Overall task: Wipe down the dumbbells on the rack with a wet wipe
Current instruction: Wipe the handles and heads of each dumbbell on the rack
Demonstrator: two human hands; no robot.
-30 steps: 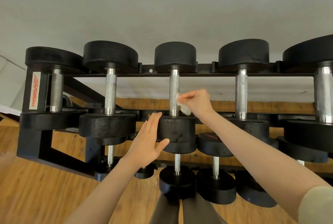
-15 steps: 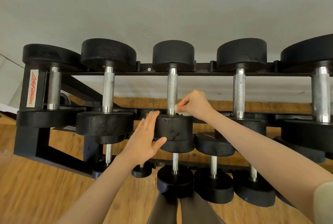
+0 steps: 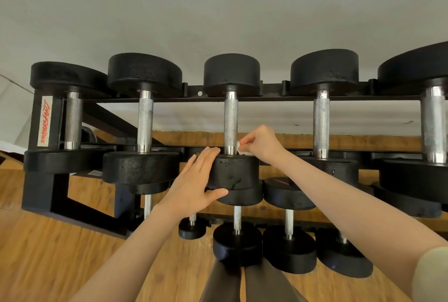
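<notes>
From the head camera, the black steel rack (image 3: 46, 181) spans the middle of the frame from left edge to right, a white label with red script on its left upright. Five black round-headed dumbbells with knurled chrome handles lie across its top tier, counted left to right; the fifth is cut by the right edge.

The middle dumbbell (image 3: 231, 117), at frame centre, is the one under the hands. The left hand (image 3: 194, 186), coming up from the lower left, lies flat with straight fingers against the left side of that dumbbell's near head, thumb spread under the head's lower edge. The right hand (image 3: 260, 144), reaching in from the lower right, has its fingers curled and pinches a small crumpled white wet wipe (image 3: 241, 150) against the bottom of the chrome handle, right where the handle meets the near head. Only a little of the wipe shows past the fingers.

Lower in the frame, under the top tier, at least four smaller black dumbbells (image 3: 288, 229) sit on a lower tier; others may be hidden behind the arms. Wooden plank flooring (image 3: 48, 260) fills the lower left, and a plain grey wall (image 3: 218, 5) the upper half.
</notes>
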